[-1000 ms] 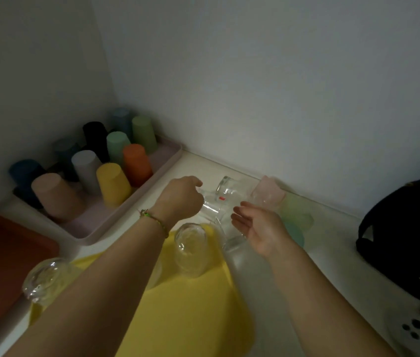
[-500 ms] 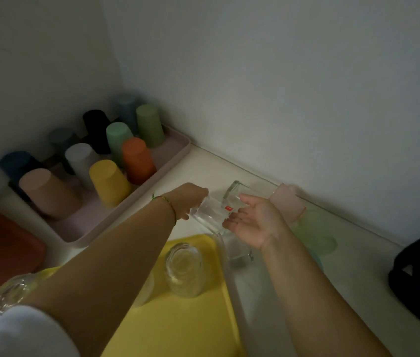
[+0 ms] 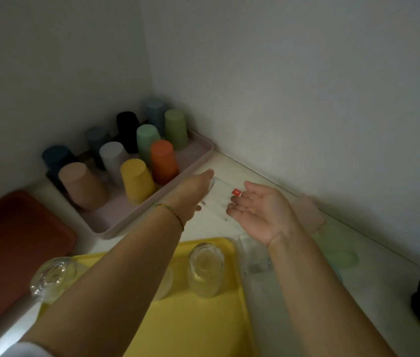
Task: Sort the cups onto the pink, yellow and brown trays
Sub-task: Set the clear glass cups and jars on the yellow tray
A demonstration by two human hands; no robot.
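Holding a clear glass (image 3: pixel 220 199) between both hands, just beyond the far edge of the yellow tray (image 3: pixel 191 331).

My left hand (image 3: pixel 191 194) curls round one end of the glass, which lies on its side. My right hand (image 3: pixel 260 215) is palm up and relaxed, fingertips (image 3: pixel 234 202) touching the end with the red sticker (image 3: pixel 236 192). Two more glasses stand on the yellow tray, one near its far right corner (image 3: pixel 206 269) and one at its left edge (image 3: pixel 53 276). The pink tray (image 3: pixel 152 212), beyond and to the left, is packed with upturned coloured cups (image 3: pixel 136 181). The brown tray (image 3: pixel 10 240) lies left of the yellow tray. A frosted pink cup (image 3: pixel 306 212) and a pale green cup (image 3: pixel 337 248) sit to the right by the wall.
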